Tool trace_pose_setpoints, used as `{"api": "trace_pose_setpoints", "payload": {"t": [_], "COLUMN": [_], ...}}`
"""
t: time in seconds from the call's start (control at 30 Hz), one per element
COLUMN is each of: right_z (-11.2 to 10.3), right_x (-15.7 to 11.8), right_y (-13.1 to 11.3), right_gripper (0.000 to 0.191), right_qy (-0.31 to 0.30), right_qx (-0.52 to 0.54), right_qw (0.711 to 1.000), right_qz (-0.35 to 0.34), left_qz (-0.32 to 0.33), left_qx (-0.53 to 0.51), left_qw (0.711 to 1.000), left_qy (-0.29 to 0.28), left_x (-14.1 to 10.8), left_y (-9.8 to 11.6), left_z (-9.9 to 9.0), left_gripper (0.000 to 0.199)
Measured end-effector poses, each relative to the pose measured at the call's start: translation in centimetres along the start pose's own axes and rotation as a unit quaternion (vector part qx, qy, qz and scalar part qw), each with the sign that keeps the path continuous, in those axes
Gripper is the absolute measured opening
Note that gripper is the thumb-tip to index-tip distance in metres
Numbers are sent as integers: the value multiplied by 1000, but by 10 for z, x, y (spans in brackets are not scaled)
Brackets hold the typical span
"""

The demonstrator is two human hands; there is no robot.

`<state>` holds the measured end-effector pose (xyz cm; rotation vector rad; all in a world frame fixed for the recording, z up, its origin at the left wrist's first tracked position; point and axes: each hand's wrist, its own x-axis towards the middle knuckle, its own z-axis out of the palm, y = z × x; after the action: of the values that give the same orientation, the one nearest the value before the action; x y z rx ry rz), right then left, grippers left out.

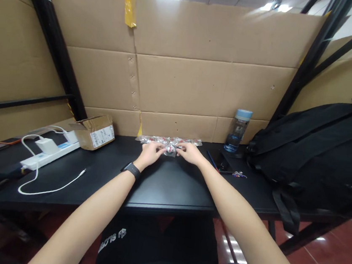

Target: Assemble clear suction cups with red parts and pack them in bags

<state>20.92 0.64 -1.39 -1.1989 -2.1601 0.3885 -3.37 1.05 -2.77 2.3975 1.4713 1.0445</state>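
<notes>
A small clear plastic packet [170, 149] with a round, red-marked item inside lies between my hands on the black table. My left hand [151, 152], with a dark watch on its wrist, pinches the packet's left edge. On the right edge, the fingers of my right hand [189, 152] are closed in the same way. Just behind, a row of similar shiny packets [149, 138] runs along the cardboard wall.
A white power strip [51, 155] with plugs and cable and an open cardboard box [97, 132] are at the left. On the right are a phone [219, 160], a water bottle [237, 131] and a black backpack [316, 152]. Cardboard [181, 86] walls the back.
</notes>
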Motion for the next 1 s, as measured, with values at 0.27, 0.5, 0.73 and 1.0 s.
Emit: {"api": "trace_pose_setpoints", "payload": {"t": [0.27,0.5,0.73,1.0], "right_z": [-11,-46,-89,-88], "right_x": [-1,-8,-22,-21], "right_y": [12,18,49,49], "right_gripper": [19,22,20,17], "right_qy": [45,108,257,237], "right_qx": [-24,-117,-110,-89], "right_qw": [998,973,915,926], "right_qz": [35,168,291,280], "left_qz": [-279,-236,-209,-138], "left_qx": [-7,-77,-67,99], "left_qw": [951,963,974,985], "left_qy": [136,109,50,25], "left_x": [45,90,126,132], "left_y": [-77,-51,34,81], "left_z": [-39,11,88,120], "left_gripper": [34,29,24,27]}}
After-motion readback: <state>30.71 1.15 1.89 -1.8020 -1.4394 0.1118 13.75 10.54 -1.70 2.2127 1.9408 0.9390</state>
